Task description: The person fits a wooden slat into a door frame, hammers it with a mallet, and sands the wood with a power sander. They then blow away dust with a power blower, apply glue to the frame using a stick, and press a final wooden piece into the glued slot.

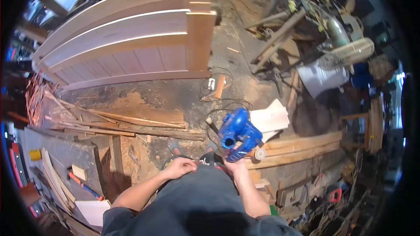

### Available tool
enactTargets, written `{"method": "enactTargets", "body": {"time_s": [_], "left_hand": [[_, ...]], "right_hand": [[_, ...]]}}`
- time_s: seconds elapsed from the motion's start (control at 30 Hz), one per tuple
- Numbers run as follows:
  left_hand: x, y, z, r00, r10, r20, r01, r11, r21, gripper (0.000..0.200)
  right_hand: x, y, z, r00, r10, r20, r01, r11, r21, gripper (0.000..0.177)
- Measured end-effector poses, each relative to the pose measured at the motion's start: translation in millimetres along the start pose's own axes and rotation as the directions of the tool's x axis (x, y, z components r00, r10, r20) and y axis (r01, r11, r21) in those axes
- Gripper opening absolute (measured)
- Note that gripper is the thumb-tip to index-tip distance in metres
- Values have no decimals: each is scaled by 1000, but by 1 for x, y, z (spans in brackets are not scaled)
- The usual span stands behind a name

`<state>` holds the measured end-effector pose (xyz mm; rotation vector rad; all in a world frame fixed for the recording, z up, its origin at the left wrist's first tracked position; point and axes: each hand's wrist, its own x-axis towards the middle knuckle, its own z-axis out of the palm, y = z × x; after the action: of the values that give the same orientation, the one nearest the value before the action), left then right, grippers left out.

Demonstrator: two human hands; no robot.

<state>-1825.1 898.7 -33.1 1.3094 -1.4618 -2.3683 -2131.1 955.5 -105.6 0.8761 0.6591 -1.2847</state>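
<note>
A blue electric blower [239, 132] with a round dark opening is in my right hand [236, 164], held upright in front of me, a little right of my body. The fingers of that hand are wrapped round its lower part and mostly hidden by it. My left hand [180, 167] rests near my waist above the dark apron or shirt. Its fingers are loosely curled together, and nothing shows in them. A pale roll [259, 153] lies just right of the blower, and flat light boards [270, 120] lie behind it.
A large wooden panelled piece [151, 39] stands at the back left. Wood strips [127, 120] and a cord [227, 100] lie on the dusty floor. A hammer [83, 183] rests on the left bench [78, 150]. Stacked planks [297, 148] are at right, with a machine [339, 39] beyond.
</note>
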Motion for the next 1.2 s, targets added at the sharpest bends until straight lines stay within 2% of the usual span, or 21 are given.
{"method": "enactTargets", "body": {"time_s": [0.03, 0.1, 0.13, 0.17, 0.23, 0.27, 0.37, 0.43, 0.5, 0.53, 0.57, 0.67, 0.7, 0.77, 0.87, 0.9, 0.97, 1.0, 1.03, 1.13, 1.2], "left_hand": [[4, -10, -7, 988, -139, -65, 135, 990, -50, 21], [13, -8, -17, 966, -159, -205, 184, 976, 113, 18], [17, -6, -19, 950, -156, -272, 213, 958, 195, 18], [20, -1, -18, 958, -112, -263, 161, 972, 171, 19], [34, 4, -8, 970, -15, -243, 42, 993, 107, 20], [45, -20, -15, 986, -31, -165, 54, 989, 137, 39], [61, 6, 15, 960, 103, -261, -97, 995, 37, 84], [73, 29, 32, 982, 69, -178, -26, 973, 231, 110], [97, 2, 41, 982, 131, -136, -63, 907, 417, 112], [113, -10, 46, 977, 136, -164, -48, 892, 449, 102], [132, -22, 53, 930, 223, -293, -64, 882, 466, 61], [188, -66, 31, 808, -37, -589, 136, 983, 124, 12], [206, -76, 16, 838, 22, -546, 144, 955, 258, 13], [249, -71, 13, 878, 22, -479, 190, 901, 391, 17], [328, -134, -19, 951, 20, -308, 102, 922, 374, 28], [362, -154, -34, 959, -72, -274, 162, 932, 325, 34], [439, -167, -43, 942, -271, -196, 309, 931, 196, 48], [478, -171, -41, 898, -365, -244, 411, 895, 174, 43], [521, -219, -59, 930, -293, -220, 340, 915, 218, 39], [635, -303, -71, 956, -232, -180, 281, 900, 332, 35], [702, -355, -68, 990, -90, -112, 141, 772, 620, 34]], "right_hand": [[3, 4, -2, 997, 62, 38, -61, 998, -34, 19], [3, 6, -11, 998, -50, 49, 58, 981, -183, 18], [0, 10, -5, 989, 57, 133, -40, 991, -127, 18], [21, 15, -32, 994, 41, 104, -30, 994, -102, 19], [4, 30, -9, 1000, 1, -8, 0, 998, 62, 17], [-1, 21, 3, 996, -83, -29, 80, 991, -110, 13], [17, 1, -7, 961, -271, -52, 200, 815, -544, 15], [40, -6, -39, 984, -142, -109, 52, 809, -586, 16], [89, 10, -101, 990, 19, -140, -72, 921, -384, 21], [109, 20, -122, 968, 44, -247, -139, 913, -383, 19], [113, 29, -116, 945, 12, -326, -126, 935, -331, 16], [154, 52, -149, 957, 98, -275, -199, 907, -372, 18], [176, 57, -168, 962, 99, -256, -203, 882, -425, 20], [212, 50, -177, 912, 86, -400, -220, 927, -303, 22], [258, 11, -193, 941, 80, -328, -123, 986, -111, 21], [267, -5, -197, 902, 39, -430, -111, 983, -143, 20], [281, -32, -213, 890, -47, -454, -18, 990, -137, 21], [287, -44, -226, 873, -70, -483, 15, 993, -118, 18], [291, -55, -234, 856, -92, -509, 47, 994, -100, 16], [326, -62, -286, 746, -571, -344, 496, 820, -286, 26], [296, -96, -242, 707, -635, -313, 559, 772, -303, 32]]}}
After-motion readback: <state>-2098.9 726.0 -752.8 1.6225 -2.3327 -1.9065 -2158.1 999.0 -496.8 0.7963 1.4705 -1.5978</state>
